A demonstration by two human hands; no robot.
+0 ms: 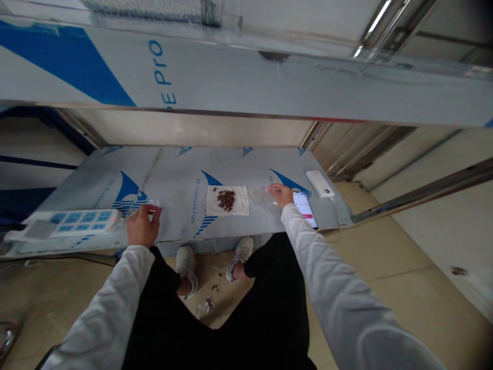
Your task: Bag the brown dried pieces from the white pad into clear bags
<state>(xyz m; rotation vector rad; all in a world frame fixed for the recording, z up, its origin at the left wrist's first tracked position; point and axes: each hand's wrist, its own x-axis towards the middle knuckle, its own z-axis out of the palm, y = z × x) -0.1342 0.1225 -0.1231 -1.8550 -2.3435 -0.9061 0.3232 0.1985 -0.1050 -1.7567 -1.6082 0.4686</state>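
Note:
My left hand (144,225) is over the left part of the low metal-look bench (177,167), fingers pinched together. A small clear plastic piece (153,202) shows at its fingertips; its exact kind is hard to make out. On the right, my right hand (281,195) pinches the edge of a thin clear plastic bag (261,195) lying on the surface. Between the hands, a white paper sheet (242,204) bears a heap of small dark brown pieces (225,201). One piece lies apart near the sheet's upper left corner. Another faint clear plastic bag (180,197) lies left of the sheet.
A white power strip (84,222) sits at the bench's left end. A phone (305,209) and a white power bank (320,184) with a cable are at the right. Above runs a film-covered shelf edge (231,77). Crumpled plastic (204,308) and dark bits litter the floor.

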